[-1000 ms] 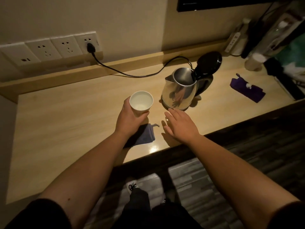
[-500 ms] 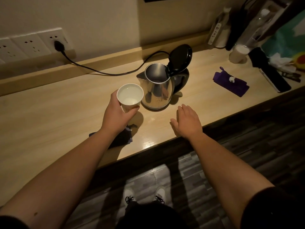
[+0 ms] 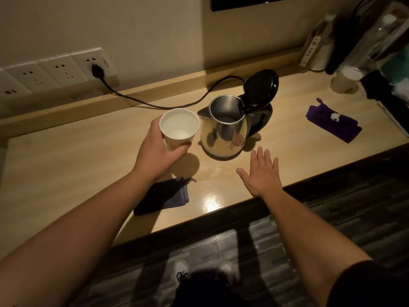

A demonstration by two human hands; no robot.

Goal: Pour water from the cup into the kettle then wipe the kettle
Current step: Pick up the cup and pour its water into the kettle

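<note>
A steel kettle (image 3: 224,131) with a black handle stands on the wooden counter (image 3: 66,160), its black lid (image 3: 262,87) flipped up and its mouth open. My left hand (image 3: 158,152) grips a white paper cup (image 3: 178,130) holding water, upright, just left of the kettle's spout and lifted off the counter. My right hand (image 3: 261,171) hovers flat with fingers spread, in front of the kettle and not touching it. A dark blue cloth (image 3: 163,196) lies near the counter's front edge, partly under my left forearm.
The kettle's black cord (image 3: 155,104) runs back to a wall socket (image 3: 96,69). A purple cloth (image 3: 333,122) lies at the right. Bottles, a cup and dark items crowd the far right corner (image 3: 345,78). The counter's front edge drops to a dark floor.
My left hand has kept the cup upright beside the kettle's spout. My right hand has drawn back from the kettle's base toward the counter edge and stays spread.
</note>
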